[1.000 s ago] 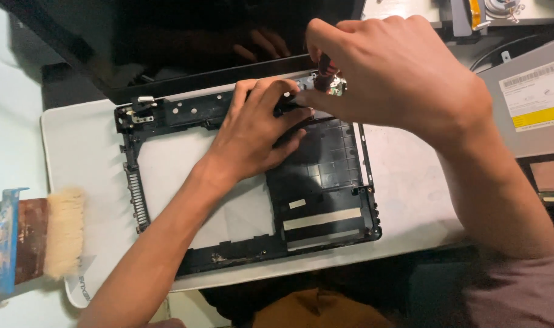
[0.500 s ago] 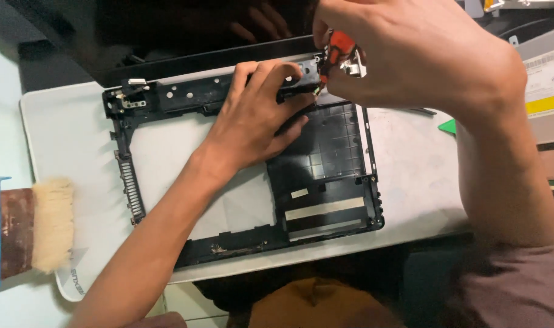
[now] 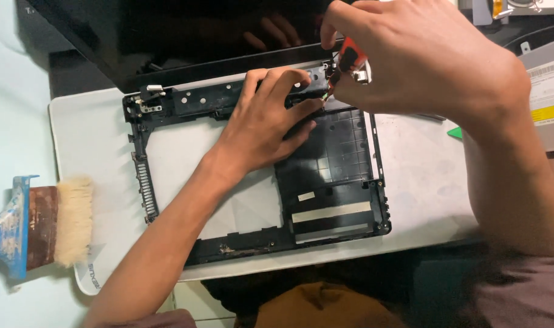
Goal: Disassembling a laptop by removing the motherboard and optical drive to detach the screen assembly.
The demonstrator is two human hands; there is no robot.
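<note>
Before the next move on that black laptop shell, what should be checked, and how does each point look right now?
1. Left hand steadies the black laptop shell: ok, it presses flat on the top rail.
2. Right hand has a firm grip on the small orange and metal part: ok, pinched at the shell's top right corner.
3. Shell lies wholly on the white mat: ok.
4. Paintbrush is out of the way: ok, at the mat's left edge.
5. Part free of the hinge: cannot tell, fingers hide it.
</note>
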